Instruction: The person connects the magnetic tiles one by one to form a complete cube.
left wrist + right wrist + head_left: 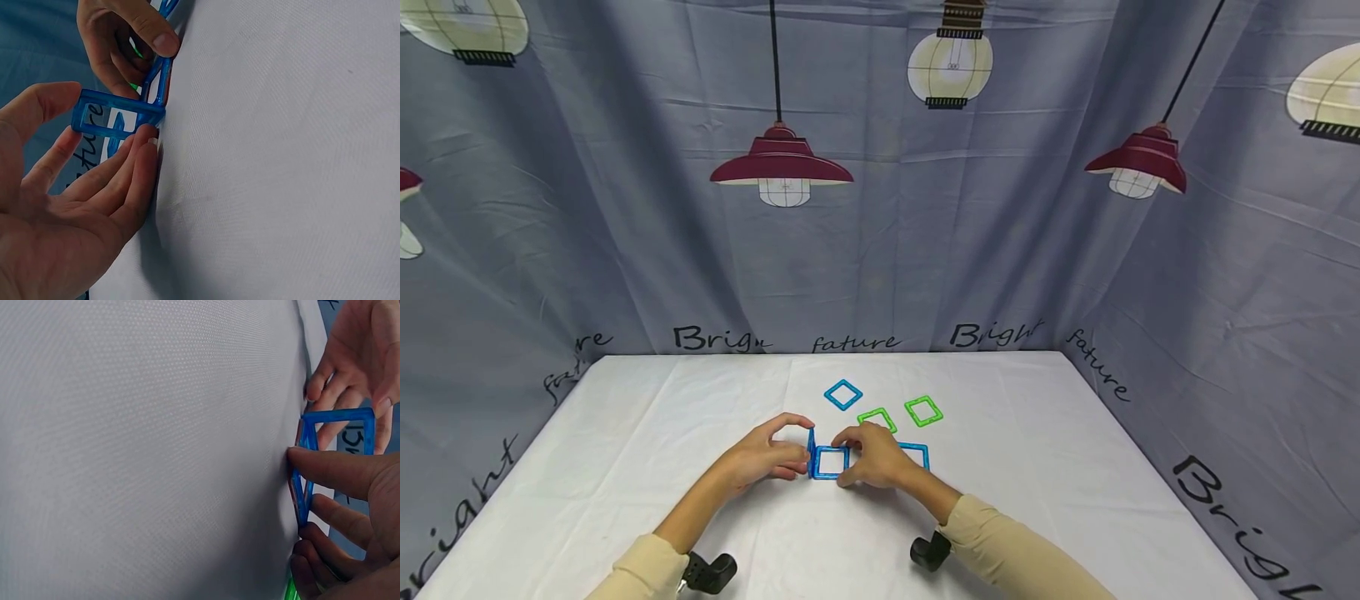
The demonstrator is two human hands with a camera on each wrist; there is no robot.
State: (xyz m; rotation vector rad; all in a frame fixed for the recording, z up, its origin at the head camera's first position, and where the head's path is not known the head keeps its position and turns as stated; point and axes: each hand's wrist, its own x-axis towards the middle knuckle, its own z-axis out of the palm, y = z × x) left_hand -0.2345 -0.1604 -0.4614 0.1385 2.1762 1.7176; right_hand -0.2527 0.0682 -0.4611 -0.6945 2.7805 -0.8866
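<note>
My left hand (762, 457) holds a blue square magnetic tile (811, 454) upright on its edge, thumb and fingers at its outer sides. In the left wrist view this upright tile (112, 99) meets the end of a flat blue square tile (826, 477) that lies on the cloth. My right hand (876, 457) pinches the flat tile between thumb and fingers, covering its right part. From the right wrist view, the upright tile (337, 415) and the flat tile (306, 434) form a corner. Whether the flat one is a single tile, I cannot tell.
Another blue tile (913, 445) lies right of my right hand, partly covered by it. Beyond are a green tile (871, 412) half hidden by that hand, a second green tile (930, 420) and a blue tile (834, 402). White cloth (1060, 483) covers the table; a grey curtain (880, 250) hangs behind.
</note>
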